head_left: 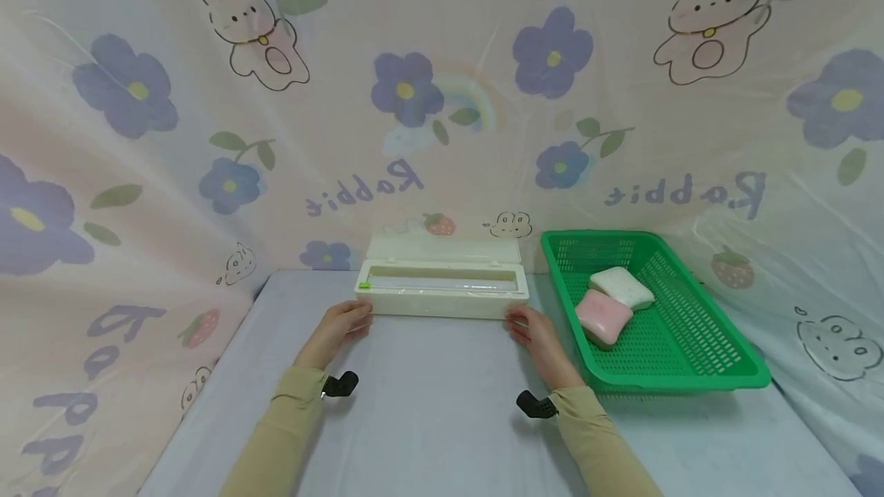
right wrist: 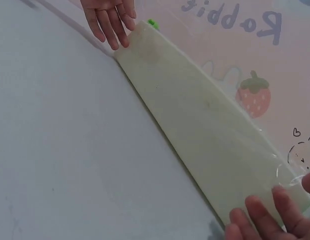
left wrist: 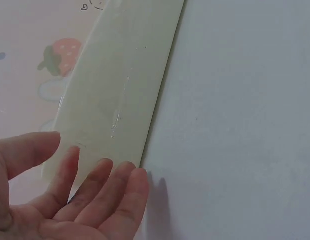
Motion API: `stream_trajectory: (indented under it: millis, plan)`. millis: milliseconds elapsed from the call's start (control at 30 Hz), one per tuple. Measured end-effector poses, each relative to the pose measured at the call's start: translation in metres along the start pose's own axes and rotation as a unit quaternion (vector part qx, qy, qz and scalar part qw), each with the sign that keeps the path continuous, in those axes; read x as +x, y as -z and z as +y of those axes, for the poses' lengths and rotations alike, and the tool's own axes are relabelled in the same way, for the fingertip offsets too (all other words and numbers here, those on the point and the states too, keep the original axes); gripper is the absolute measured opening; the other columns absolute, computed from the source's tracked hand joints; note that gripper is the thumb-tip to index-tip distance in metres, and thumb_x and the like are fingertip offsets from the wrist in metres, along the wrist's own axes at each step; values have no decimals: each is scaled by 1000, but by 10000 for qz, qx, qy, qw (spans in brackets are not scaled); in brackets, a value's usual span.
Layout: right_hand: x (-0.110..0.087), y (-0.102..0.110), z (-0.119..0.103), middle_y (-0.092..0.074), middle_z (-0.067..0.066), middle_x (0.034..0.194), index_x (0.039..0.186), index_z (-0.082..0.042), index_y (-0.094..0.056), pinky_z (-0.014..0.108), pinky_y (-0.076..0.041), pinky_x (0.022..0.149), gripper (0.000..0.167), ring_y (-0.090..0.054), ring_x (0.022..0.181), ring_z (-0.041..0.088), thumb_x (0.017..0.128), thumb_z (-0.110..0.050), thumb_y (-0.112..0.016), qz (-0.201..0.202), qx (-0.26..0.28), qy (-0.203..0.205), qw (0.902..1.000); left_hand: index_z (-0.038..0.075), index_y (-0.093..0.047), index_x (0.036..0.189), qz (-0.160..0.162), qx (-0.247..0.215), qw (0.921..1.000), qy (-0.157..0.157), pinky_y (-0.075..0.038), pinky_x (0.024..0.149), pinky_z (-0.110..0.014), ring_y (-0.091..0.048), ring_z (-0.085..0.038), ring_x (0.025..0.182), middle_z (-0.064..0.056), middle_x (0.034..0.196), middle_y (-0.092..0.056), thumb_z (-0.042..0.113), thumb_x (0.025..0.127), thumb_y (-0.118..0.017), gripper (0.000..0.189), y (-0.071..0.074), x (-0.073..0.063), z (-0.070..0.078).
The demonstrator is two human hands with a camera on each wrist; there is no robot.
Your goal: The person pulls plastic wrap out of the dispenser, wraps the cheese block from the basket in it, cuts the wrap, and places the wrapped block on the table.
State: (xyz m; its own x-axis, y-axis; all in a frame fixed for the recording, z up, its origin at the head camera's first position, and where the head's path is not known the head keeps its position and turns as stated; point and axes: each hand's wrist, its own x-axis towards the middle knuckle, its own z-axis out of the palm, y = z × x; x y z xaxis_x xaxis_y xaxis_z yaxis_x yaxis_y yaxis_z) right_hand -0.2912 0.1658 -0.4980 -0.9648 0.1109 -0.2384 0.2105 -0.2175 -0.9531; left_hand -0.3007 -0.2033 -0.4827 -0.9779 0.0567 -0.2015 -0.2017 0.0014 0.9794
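Both left hand (head_left: 335,330) and right hand (head_left: 540,336), fingers loose, flank the white box (head_left: 440,306), long axis running sideways.

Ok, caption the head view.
Left hand and right hand flank a long white plastic box beside a green rectangular plastic basket.

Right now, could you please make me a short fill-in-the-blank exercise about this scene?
The green plastic basket stands to the person's ____ of the long white rectangular box.
In the basket, a pink rounded soap-like block lies beside a ____ one.
The small plastic tab near the box's left end is coloured ____.
The ____ hand is at the box end farther from the basket.

Missing words: right; white; green; left.
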Motion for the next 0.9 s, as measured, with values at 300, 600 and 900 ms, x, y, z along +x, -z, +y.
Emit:
stream_trajectory:
  millis: [300, 600, 900]
  plan:
    - [-2, -1, -3, -66, 14, 101, 114, 9, -51, 41, -46, 98, 29, -65, 96, 20, 99, -16, -48, -91, 204, 154, 9996, -10, -41, 126, 231, -140, 9996, 11, -48, 94, -40, -52, -36, 112, -29, 123, -51, 5, 95, -57, 38, -5, 3, -2]
    - [-3, 0, -3, -67, 9, 91, 109, 8, -55, 31, -52, 84, 22, -65, 88, 16, 97, -11, -53, 60, 352, 334, 9988, -8, -43, 136, -130, 71, 9999, 57, -44, 100, -42, -51, -35, 118, -27, 130, -51, 10, 97, -57, 45, -6, 5, -4]
    - [-2, 0, -4, -66, 2, 89, 113, 5, -54, 33, -50, 89, 24, -64, 85, 11, 97, -13, -55, 158, 274, 288, 9991, -9, -47, 129, -170, -6, 9998, 63, -41, 102, -46, -49, -37, 119, -24, 125, -53, 10, 97, -57, 40, -8, 4, -2]
